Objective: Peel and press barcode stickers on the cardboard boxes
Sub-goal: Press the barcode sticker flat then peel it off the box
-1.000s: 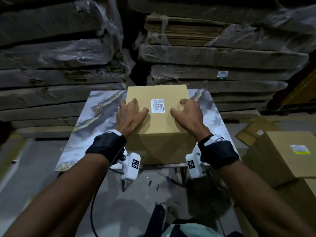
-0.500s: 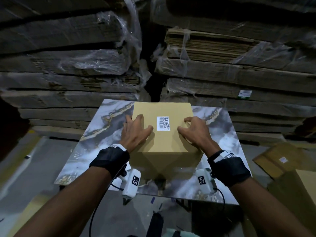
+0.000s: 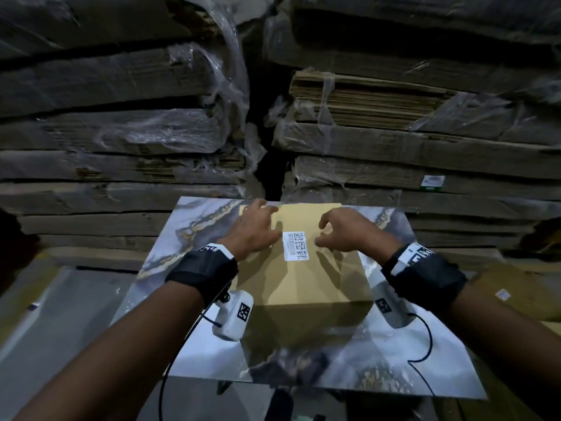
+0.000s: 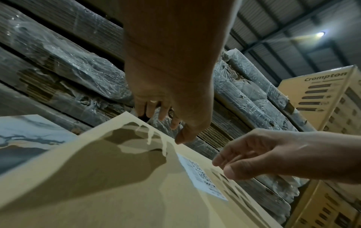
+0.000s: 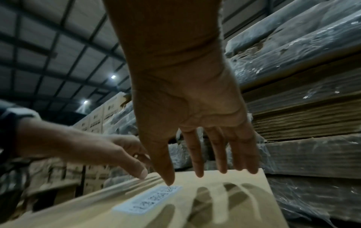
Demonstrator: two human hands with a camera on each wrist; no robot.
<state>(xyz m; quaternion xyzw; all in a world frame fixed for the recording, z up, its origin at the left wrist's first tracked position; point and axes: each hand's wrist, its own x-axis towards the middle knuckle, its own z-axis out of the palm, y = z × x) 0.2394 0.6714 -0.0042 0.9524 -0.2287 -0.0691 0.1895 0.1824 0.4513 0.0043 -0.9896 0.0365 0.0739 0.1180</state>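
Observation:
A tan cardboard box [image 3: 303,281] sits on the far half of a marble-patterned table [image 3: 188,229]. A white barcode sticker [image 3: 295,246] lies flat on its top, also visible in the wrist views [image 4: 201,175] [image 5: 148,200]. My left hand [image 3: 264,220] hovers left of the sticker, its relaxed fingers [image 4: 162,114] reaching past the box's far edge and casting a shadow on the top. My right hand [image 3: 324,232] hovers right of the sticker with spread fingers [image 5: 197,166], thumb tip just above the sticker's end. Neither hand holds anything.
Plastic-wrapped stacks of flattened cardboard [image 3: 121,132] rise right behind the table. Another cardboard box [image 3: 510,287] with a small label stands low at the right. Printed cartons [image 4: 322,98] are stacked further to the right. Bare tabletop lies in front of the box.
The box has slid away from me, from the table's near edge to its far half. Both hands, flat on the top before, have lifted and reached further forward.

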